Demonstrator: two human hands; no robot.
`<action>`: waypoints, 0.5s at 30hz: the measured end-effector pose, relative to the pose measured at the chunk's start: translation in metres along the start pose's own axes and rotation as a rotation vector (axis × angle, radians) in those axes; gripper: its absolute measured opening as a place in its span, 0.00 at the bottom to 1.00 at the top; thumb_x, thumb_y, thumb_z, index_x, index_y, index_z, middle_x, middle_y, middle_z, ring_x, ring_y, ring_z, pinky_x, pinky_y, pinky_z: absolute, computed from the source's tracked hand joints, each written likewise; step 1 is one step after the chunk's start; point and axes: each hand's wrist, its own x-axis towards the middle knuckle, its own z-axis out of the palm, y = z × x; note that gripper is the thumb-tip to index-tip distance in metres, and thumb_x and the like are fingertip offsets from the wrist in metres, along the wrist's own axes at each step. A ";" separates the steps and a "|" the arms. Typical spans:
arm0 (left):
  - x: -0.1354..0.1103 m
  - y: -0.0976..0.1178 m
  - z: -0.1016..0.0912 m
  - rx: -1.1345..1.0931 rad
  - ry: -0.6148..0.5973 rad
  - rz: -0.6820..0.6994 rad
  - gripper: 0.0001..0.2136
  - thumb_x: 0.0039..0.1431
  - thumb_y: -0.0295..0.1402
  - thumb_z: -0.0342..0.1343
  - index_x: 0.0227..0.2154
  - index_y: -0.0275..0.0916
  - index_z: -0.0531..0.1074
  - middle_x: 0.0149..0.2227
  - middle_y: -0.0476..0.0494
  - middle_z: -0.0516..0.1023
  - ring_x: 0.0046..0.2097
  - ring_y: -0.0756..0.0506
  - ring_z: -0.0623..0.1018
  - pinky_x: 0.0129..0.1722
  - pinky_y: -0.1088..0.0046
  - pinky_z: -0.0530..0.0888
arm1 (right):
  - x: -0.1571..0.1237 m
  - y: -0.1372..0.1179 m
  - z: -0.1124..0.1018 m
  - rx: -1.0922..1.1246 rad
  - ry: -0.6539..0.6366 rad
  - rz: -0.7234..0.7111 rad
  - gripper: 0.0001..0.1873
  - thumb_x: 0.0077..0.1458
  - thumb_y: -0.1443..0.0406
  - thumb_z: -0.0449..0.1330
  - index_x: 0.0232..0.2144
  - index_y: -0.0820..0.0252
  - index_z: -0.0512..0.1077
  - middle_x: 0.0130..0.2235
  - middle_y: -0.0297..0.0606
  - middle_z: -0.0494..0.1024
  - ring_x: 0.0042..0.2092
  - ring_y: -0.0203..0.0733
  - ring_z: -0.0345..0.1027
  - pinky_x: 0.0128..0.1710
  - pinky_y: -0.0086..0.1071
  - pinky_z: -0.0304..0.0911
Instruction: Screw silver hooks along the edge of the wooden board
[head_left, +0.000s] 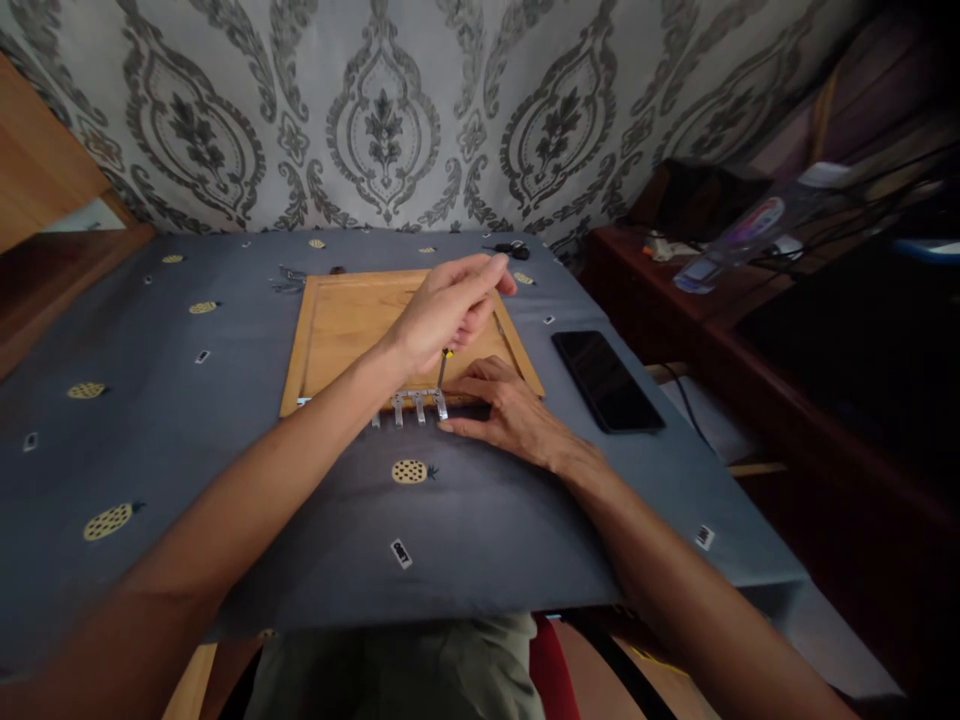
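A wooden panel (352, 320) with a raised frame lies flat on the patterned tablecloth. Several metal hinges (419, 408) stand in a row along its near edge. My left hand (454, 308) is closed around a screwdriver (442, 370); its handle is mostly hidden in the fist, and the shaft points down at the rightmost hinge (441, 404). At the panel's near right edge, my right hand (506, 410) pinches around that same hinge, thumb in front and fingers over the panel. Whether the tip sits in a screw is too small to tell.
A black phone (607, 382) lies to the right of the panel. Small metal parts (291, 278) are behind its left corner, with dark keys (516, 250) behind its right. A clear bottle (750, 235) stands on the reddish-brown furniture at right.
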 end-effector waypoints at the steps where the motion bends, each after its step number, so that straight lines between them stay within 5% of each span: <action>1: -0.002 0.001 0.001 -0.007 -0.020 0.005 0.18 0.72 0.42 0.50 0.26 0.39 0.66 0.15 0.60 0.51 0.15 0.57 0.49 0.16 0.79 0.46 | 0.000 0.000 0.000 0.000 0.000 0.001 0.27 0.59 0.46 0.60 0.47 0.61 0.79 0.43 0.48 0.77 0.48 0.54 0.67 0.51 0.47 0.64; 8: -0.014 0.002 0.010 0.016 -0.017 0.046 0.18 0.71 0.37 0.52 0.23 0.39 0.66 0.15 0.59 0.55 0.17 0.56 0.55 0.18 0.78 0.55 | -0.001 0.000 0.000 0.003 0.025 -0.029 0.26 0.59 0.46 0.59 0.46 0.59 0.79 0.43 0.47 0.76 0.48 0.52 0.68 0.51 0.47 0.65; 15: -0.020 -0.007 -0.016 0.180 -0.001 0.210 0.16 0.65 0.45 0.57 0.27 0.41 0.69 0.19 0.54 0.64 0.23 0.53 0.66 0.30 0.75 0.66 | 0.001 -0.001 -0.002 -0.016 0.023 -0.031 0.22 0.59 0.49 0.62 0.46 0.58 0.78 0.42 0.46 0.77 0.47 0.52 0.68 0.48 0.47 0.66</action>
